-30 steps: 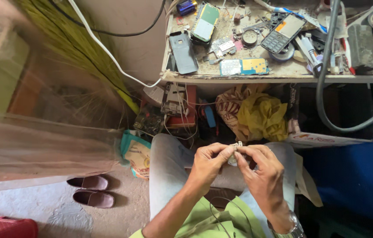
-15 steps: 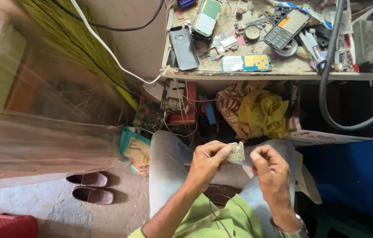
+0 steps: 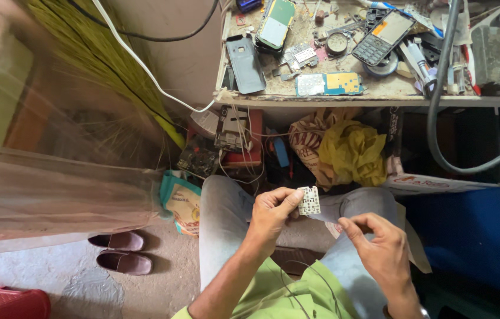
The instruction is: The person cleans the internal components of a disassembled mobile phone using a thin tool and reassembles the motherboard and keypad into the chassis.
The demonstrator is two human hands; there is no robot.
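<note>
The left hand point(image 3: 270, 214) pinches a small white keypad membrane point(image 3: 308, 201) over the lap; the right hand point(image 3: 376, 242) has come away, fingertips closed, seemingly on nothing.

A second ago both hands met on the small white keypad piece point(image 3: 309, 201). Now only the left hand point(image 3: 272, 214) pinches it, turned face up, while the right hand point(image 3: 378, 245) has dropped lower and apart.
</note>
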